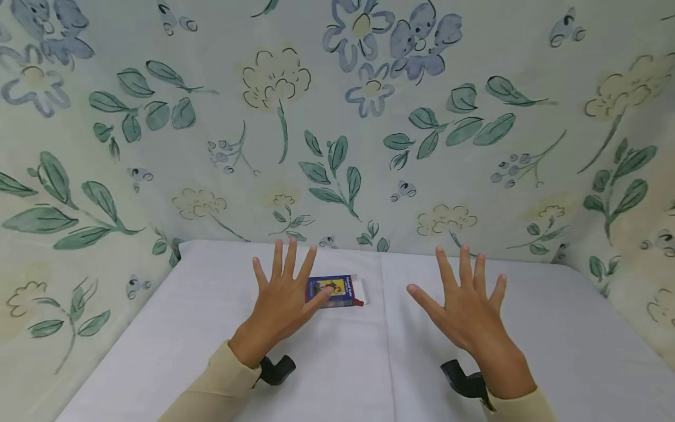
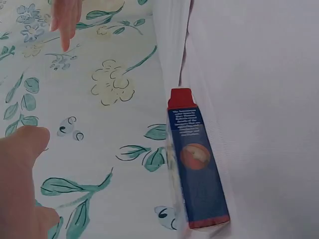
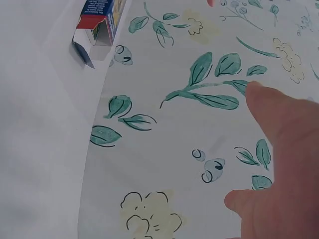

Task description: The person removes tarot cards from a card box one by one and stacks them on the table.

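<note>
A small blue and red cardboard box (image 1: 343, 288) with a yellow picture lies on the white cloth. In the right wrist view the box (image 3: 101, 17) has its end flap folded out and that end looks hollow. The left wrist view shows a narrow blue side of the box (image 2: 197, 164) with white print. My left hand (image 1: 282, 302) is spread above the cloth, its thumb overlapping the box in the head view. To the right of the box, my right hand (image 1: 466, 308) is also spread, fingers straight, holding nothing.
The white cloth (image 1: 337, 363) covers the table, with a crease (image 1: 387, 328) running front to back. A floral curtain (image 1: 369, 146) rises behind the table and along both sides. Dark camera mounts (image 1: 276, 370) sit at both wrists, below beige sleeves (image 1: 211, 387).
</note>
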Tool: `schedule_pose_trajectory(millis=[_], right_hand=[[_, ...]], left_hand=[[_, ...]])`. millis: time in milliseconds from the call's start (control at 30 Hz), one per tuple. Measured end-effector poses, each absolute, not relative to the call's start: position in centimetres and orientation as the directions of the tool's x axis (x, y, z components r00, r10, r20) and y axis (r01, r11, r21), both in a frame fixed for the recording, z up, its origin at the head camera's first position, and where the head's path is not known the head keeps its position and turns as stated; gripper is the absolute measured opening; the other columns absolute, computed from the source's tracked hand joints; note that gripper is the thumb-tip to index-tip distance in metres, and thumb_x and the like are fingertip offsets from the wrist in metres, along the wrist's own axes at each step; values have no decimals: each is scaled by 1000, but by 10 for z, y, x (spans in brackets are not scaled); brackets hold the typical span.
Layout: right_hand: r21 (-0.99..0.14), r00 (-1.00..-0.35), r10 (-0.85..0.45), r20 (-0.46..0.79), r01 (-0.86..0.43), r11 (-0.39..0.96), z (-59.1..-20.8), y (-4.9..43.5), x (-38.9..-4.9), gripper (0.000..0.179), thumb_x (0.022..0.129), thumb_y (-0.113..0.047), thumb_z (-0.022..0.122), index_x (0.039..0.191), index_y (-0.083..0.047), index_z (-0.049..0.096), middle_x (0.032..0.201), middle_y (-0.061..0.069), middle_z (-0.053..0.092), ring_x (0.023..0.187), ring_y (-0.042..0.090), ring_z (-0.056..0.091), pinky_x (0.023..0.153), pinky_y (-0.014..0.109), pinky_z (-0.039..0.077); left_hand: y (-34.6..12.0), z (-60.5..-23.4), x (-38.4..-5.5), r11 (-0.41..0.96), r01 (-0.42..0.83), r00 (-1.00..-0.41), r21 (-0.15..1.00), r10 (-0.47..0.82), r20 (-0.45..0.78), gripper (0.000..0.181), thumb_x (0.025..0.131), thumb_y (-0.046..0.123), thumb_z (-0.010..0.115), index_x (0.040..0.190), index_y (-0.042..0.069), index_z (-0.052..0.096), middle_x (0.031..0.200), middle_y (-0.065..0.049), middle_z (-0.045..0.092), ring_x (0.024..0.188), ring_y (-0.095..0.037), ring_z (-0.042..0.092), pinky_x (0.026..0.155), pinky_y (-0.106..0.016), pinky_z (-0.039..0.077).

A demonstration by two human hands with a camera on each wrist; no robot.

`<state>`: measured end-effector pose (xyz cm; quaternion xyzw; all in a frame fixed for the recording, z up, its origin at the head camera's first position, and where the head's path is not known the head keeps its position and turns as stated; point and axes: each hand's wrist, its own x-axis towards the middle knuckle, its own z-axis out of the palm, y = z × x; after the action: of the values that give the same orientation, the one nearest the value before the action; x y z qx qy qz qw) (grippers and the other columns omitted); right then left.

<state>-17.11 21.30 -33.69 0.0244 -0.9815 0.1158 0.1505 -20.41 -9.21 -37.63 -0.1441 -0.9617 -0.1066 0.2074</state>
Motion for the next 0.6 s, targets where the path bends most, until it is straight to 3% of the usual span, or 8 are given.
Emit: schedule_pose_trajectory(millis=[300,600], right_hand=[[-214,-957,-18,289,-84,973,-341,209,-174,98,85,-75,41,156,-16,8,157,24,-13,139,46,-20,97,69,-22],[-236,-962,-30,271,-96,967,-350,204,-175,99,85,-76,40,156,-15,10,157,25,-11,140,48,-17,98,70,-21]], left_hand=[[-92,-394,-216,928,305,-934,213,247,260,87,88,69,45,155,20,18,160,-15,5,145,-41,-2,101,-75,1],[-83,-410,-226,904,329,-941,274,290,176,88,88,70,43,156,21,16,160,-15,7,145,-40,0,103,-73,5]])
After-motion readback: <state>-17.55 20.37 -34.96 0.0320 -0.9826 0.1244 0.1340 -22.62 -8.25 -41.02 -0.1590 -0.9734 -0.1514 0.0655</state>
